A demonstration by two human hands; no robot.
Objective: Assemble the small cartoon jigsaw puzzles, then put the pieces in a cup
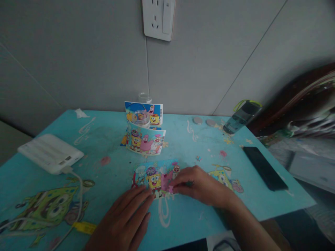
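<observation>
A small cartoon jigsaw puzzle (pixel 153 174) lies flat on the turquoise printed table (pixel 183 139), near its front middle. My left hand (pixel 125 218) rests palm down on the table, fingers together, its fingertips touching the puzzle's lower left edge. My right hand (pixel 200 186) lies over the puzzle's right side, and its fingertips pinch a small pink puzzle piece (pixel 171 189) at the lower right corner. Behind the puzzle stands a folded printed card (pixel 144 139) with the same cartoon picture, and a clear round lid (pixel 140 116) sits on it.
A white power bank (pixel 49 152) with a white cable (pixel 75 195) lies at the left. A black phone (pixel 264 167) lies at the right, a tipped bottle (pixel 240 118) at the back right, two grey discs (pixel 204 121) nearby. A wall socket (pixel 158 19) hangs above.
</observation>
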